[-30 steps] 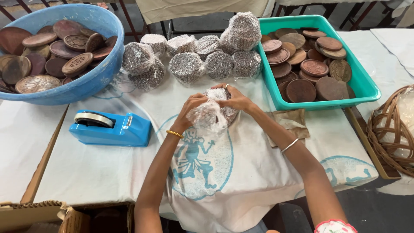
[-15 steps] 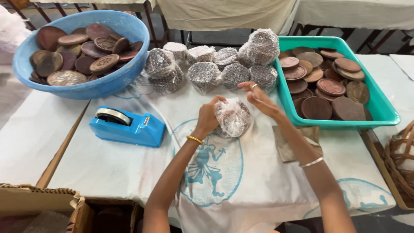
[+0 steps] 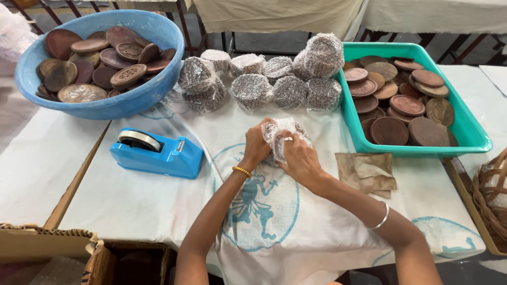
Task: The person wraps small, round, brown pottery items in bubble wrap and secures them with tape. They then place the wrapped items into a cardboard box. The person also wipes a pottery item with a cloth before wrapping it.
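Both your hands, left (image 3: 257, 145) & right (image 3: 300, 158), grip clamped on the bubble-wrapped disc (image 3: 280, 132); loosen up & the wrap could unfold.

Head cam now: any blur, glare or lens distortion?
Head view: sharp at centre, both hands, left hand and right hand, crisp on the wrapped bundle; soft even light, faint shadows; slight sheen on the blue tape dispenser; wide-angle bending at the table edges.

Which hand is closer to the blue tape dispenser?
Left. The left hand is just right of the tape dispenser; the right hand is farther right, beyond the bundle.
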